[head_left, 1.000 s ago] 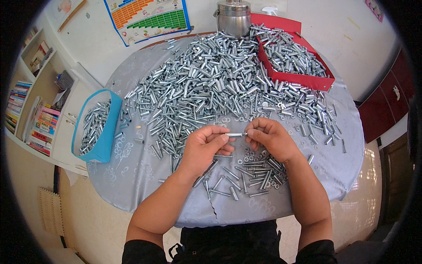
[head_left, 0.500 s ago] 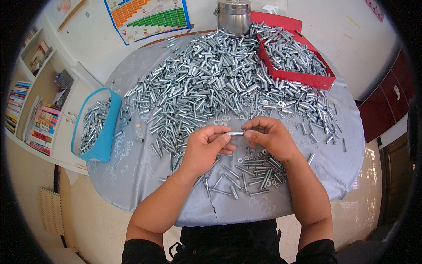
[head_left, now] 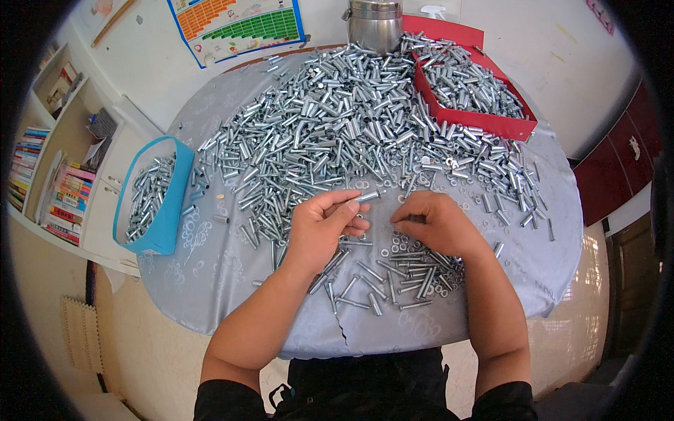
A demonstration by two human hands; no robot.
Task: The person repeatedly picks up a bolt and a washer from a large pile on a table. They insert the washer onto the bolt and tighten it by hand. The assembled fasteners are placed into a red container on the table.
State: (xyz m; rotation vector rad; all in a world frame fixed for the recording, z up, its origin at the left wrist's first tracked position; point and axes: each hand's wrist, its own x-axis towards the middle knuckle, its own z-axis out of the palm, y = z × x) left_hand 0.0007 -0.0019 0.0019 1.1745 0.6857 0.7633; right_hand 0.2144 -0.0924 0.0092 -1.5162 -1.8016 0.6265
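Observation:
My left hand (head_left: 324, 226) holds a short silver bolt with a sleeve (head_left: 365, 197) between thumb and fingertips, just above the table. My right hand (head_left: 437, 226) rests palm down to its right, fingertips on small washers (head_left: 397, 245) on the cloth; whether it grips one is hidden. A small heap of bare bolts (head_left: 393, 277) lies in front of both hands. A very large pile of silver sleeves and bolts (head_left: 337, 126) covers the far half of the round table (head_left: 210, 281).
A blue bin (head_left: 165, 203) with several metal pieces sits at the table's left edge. A red tray (head_left: 484, 119) full of parts stands at the far right, a steel pot (head_left: 375, 24) behind the pile. Bookshelves (head_left: 49, 175) stand at left.
The hands were together on one bolt; now they have come apart. The left keeps the bolt and the right has dropped to the washers on the cloth.

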